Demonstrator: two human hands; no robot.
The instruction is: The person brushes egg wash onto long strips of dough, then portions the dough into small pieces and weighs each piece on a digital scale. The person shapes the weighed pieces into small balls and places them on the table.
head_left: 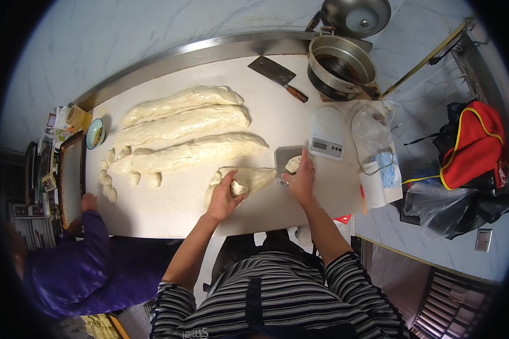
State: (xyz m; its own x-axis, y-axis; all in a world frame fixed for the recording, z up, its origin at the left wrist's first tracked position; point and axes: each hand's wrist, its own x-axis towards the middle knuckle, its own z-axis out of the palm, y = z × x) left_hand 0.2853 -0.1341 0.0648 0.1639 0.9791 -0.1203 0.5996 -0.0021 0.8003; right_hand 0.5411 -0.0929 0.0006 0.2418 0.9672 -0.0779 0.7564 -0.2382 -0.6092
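Observation:
My left hand (225, 200) curls round a small lump of dough (239, 188), over a flattened, tapering piece of dough (258, 177) near the front of the table. At the small grey scale (282, 153), my right hand (303, 179) has its thumb and fingers about another dough piece (293, 164) on the plate. Three long, pale dough rolls lie side by side further back; the nearest roll (203, 153) is closest to my hands. Several small dough pieces (106, 178) sit at the left ends of the rolls.
A white digital scale (327, 127) stands right of the grey one. Behind lie a cleaver (272, 70) and a metal pot (350, 90). Left are a green bowl (95, 134) and a tray (72, 169), where a co-worker in a purple sleeve (96, 231) reaches. A red bag (475, 144) lies right.

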